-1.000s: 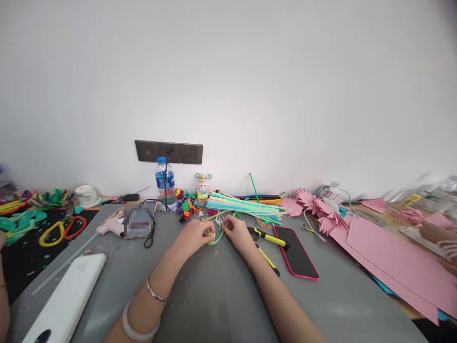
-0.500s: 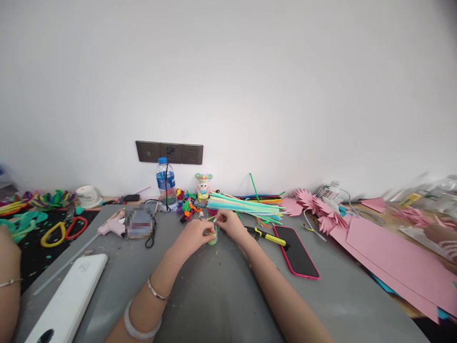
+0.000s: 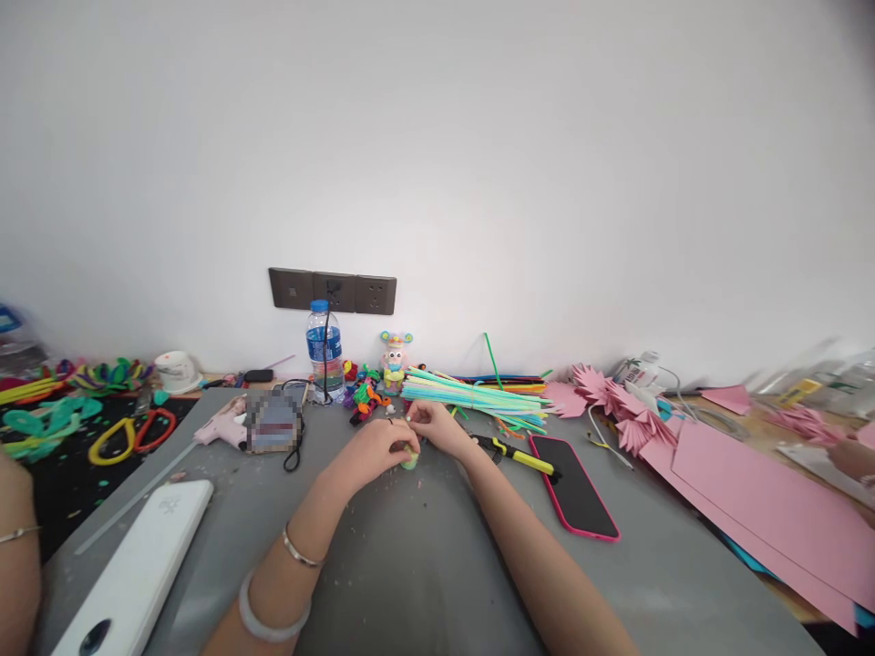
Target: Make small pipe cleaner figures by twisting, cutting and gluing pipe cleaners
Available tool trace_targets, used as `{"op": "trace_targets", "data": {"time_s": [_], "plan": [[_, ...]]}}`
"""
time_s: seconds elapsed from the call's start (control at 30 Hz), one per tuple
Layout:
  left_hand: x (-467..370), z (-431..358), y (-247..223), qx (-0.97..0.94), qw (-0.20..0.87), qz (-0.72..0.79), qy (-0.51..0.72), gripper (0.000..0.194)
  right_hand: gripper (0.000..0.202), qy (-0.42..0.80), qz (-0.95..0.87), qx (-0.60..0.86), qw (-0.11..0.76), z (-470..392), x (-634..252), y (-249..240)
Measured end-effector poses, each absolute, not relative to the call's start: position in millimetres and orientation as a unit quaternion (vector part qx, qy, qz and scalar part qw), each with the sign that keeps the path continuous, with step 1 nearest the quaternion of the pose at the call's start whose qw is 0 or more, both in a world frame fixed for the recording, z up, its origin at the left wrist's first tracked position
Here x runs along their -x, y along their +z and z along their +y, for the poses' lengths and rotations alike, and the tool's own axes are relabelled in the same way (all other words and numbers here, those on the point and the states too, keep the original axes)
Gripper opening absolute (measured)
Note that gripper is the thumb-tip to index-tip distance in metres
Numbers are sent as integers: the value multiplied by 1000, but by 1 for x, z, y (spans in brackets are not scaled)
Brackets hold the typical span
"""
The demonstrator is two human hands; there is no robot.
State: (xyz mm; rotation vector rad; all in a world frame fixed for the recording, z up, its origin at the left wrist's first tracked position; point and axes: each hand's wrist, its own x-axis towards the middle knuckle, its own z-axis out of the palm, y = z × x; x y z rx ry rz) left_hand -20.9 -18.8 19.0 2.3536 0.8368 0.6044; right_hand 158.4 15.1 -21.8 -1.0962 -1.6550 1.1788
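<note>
Near the middle of the grey table, my left hand point(image 3: 378, 449) has its fingers closed on a small pale green piece point(image 3: 410, 458), which shows below the fingertips. My right hand point(image 3: 437, 426) meets it from the right, fingers pinched together; whatever they hold is too small to make out. Just behind the hands lie a bundle of pastel pipe cleaners point(image 3: 478, 394) and a small colourful figure point(image 3: 395, 360) that stands upright.
A water bottle point(image 3: 324, 351) stands behind on the left, near a pink glue gun point(image 3: 222, 430). Yellow-handled pliers point(image 3: 523, 456) touch a phone point(image 3: 574, 487) at right. A white case point(image 3: 140, 565) lies front left; another person's arm point(image 3: 17, 547) is at far left.
The whole view has shifted slightly, so the table items appear a little further right. Both hands stay together at nearly the same place, and less of the green piece shows.
</note>
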Motion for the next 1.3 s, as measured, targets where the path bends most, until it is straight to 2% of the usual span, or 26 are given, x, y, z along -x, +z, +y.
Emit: {"op": "trace_targets", "data": {"time_s": [0.67, 1.0, 1.13, 1.3], "plan": [[26, -15, 21, -863, 302, 346, 208, 18, 34, 471, -594, 421, 498, 6, -160, -46], [27, -17, 16, -839, 351, 364, 200, 17, 37, 518, -575, 395, 495, 4, -163, -40], [24, -16, 17, -851, 343, 337, 211, 9, 36, 530, -567, 388, 497, 3, -163, -36], [24, -18, 22, -853, 335, 336, 217, 10, 36, 550, -552, 384, 495, 1, -163, -32]]}}
